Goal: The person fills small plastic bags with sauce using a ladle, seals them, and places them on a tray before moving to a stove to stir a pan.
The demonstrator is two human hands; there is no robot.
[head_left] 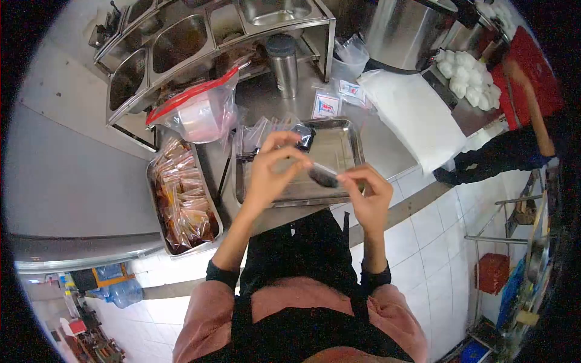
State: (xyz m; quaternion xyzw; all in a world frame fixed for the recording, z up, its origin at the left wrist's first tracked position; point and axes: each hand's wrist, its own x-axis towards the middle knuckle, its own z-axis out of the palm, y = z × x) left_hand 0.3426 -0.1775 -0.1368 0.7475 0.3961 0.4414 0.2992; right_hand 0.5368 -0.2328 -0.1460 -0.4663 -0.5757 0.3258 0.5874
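Note:
Between my two hands a small clear plastic bag with dark contents (pixel 323 177) is stretched by its top edge over a metal tray. My left hand (pixel 275 169) pinches one end of that edge between thumb and finger. The other end is pinched by my right hand (pixel 367 190). Below them lies the shallow metal tray (pixel 351 142), with several small clear bags (pixel 266 134) along its far left side, some holding something dark. Left of it stands a deeper metal pan (pixel 218 227) filled with bagged reddish-brown sauce (pixel 184 202).
A red-edged zip bag (pixel 203 115) and a steel tumbler (pixel 282 66) stand behind the tray. Above is a rack of metal pans (pixel 180 45). White sheets (pixel 414 115) overhang the counter at right. Another person's arm (pixel 532 106) shows at far right.

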